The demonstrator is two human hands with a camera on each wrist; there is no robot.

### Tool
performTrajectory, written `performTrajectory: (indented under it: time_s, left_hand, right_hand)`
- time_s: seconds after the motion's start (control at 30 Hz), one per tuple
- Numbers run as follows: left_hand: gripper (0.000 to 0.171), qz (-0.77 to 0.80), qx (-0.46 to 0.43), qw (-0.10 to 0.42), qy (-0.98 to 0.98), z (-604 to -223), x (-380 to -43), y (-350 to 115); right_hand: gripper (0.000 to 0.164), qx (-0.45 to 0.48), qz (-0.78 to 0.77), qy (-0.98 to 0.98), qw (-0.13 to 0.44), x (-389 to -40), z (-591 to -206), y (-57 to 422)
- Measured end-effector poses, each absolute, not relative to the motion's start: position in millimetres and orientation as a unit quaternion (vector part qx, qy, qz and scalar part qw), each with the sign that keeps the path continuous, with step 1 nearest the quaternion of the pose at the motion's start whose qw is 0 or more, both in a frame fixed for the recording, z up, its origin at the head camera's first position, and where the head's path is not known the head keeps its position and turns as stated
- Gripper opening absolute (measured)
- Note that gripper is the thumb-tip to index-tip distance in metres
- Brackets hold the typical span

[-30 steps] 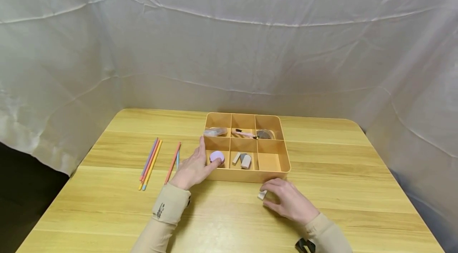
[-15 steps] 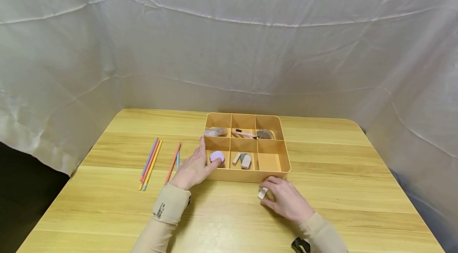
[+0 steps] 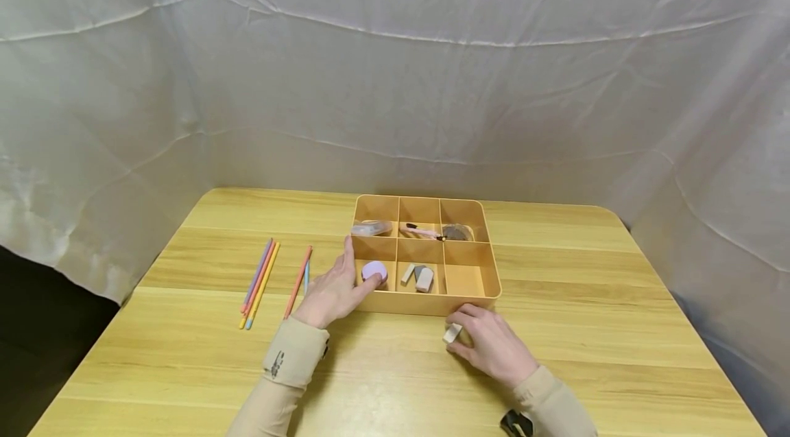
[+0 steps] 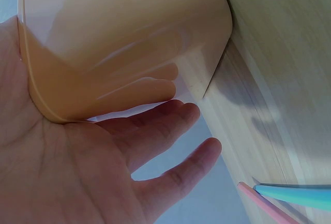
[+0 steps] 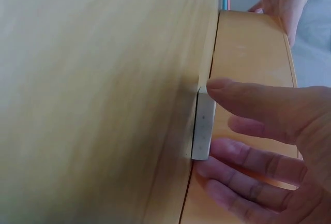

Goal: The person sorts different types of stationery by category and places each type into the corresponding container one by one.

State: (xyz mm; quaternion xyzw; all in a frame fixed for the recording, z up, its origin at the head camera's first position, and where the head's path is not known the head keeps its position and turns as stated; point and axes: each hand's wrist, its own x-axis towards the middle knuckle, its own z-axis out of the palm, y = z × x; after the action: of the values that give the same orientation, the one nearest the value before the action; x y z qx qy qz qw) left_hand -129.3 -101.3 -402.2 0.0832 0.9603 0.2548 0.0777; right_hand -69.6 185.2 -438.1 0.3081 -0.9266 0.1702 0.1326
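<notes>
A tan six-compartment organizer box point(image 3: 426, 304) stands on the table. My left hand point(image 3: 333, 291) rests on its front left corner, with the thumb over the rim by a lilac round item point(image 3: 374, 271). In the left wrist view the palm lies against the rim and the other fingers point(image 4: 178, 175) are extended outside the wall. My right hand point(image 3: 492, 346) pinches a small white block, like an eraser point(image 3: 452, 333), just in front of the box. The right wrist view has this eraser point(image 5: 204, 125) on the tabletop, thumb at one end, fingertips at the other.
Several coloured pencils point(image 3: 262, 282) lie left of the box, and a red pencil point(image 3: 299, 282) is close to my left wrist. The front middle compartment holds white and grey blocks point(image 3: 424, 278). A pale curtain point(image 3: 395, 94) hangs behind the table.
My right hand has shifted slightly left and its thumb has come up against the white eraser, which has turned a little. The left hand and the box have stayed put.
</notes>
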Motion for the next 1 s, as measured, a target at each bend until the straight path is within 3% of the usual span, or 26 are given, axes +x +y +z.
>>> performTrajectory:
  time_s: [0.23,0.6,0.87,1.0]
  left_hand:
    - [0.100,0.257,0.083,0.076,0.960,-402.6,-128.8,-101.5]
    - [0.100,0.257,0.081,0.076,0.960,-402.6,-128.7,-101.4]
    - [0.101,0.257,0.080,0.078,0.960,-402.2,-128.8,-101.4]
    - [0.101,0.258,0.079,0.077,0.960,-401.7,-129.0,-101.1]
  right_hand:
    - [0.025,0.308,0.177,-0.925,0.139,-70.2,-439.1,183.6]
    - [0.032,0.335,0.190,-0.913,0.133,-67.5,-440.5,186.4]
    - [0.037,0.353,0.210,-0.906,0.098,-67.0,-435.8,186.9]
    - [0.037,0.377,0.217,-0.894,0.111,-67.3,-435.2,186.7]
